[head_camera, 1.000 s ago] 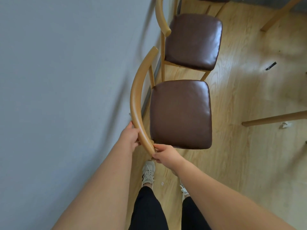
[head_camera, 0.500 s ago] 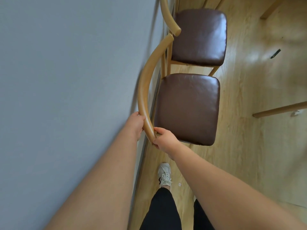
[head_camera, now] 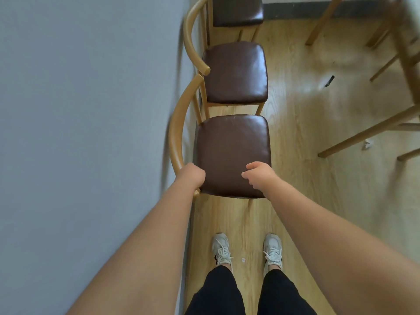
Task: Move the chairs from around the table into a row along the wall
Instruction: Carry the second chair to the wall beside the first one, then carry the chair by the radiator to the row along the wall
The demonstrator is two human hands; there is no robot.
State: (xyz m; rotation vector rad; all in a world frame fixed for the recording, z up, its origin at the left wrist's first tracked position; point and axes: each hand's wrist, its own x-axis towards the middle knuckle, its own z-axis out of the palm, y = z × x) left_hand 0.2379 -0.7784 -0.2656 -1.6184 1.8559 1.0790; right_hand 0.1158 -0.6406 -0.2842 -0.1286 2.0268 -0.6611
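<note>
Three wooden chairs with dark brown padded seats stand in a row against the grey wall (head_camera: 79, 110). The nearest chair (head_camera: 231, 146) has its curved backrest toward the wall. My left hand (head_camera: 193, 176) grips the near end of that backrest. My right hand (head_camera: 259, 176) hovers over the seat's near right corner, fingers loosely curled, holding nothing. The second chair (head_camera: 236, 71) stands just beyond, and the third chair (head_camera: 236, 10) shows at the top edge.
Wooden table legs (head_camera: 368, 135) slant across the light wood floor on the right. A small black object (head_camera: 330, 81) and a white scrap (head_camera: 366, 145) lie on the floor. My feet in white sneakers (head_camera: 222, 248) stand just behind the nearest chair.
The nearest chair has settled in line with the others along the wall. My right hand has let go of the backrest and moved right over the seat. My left hand still holds.
</note>
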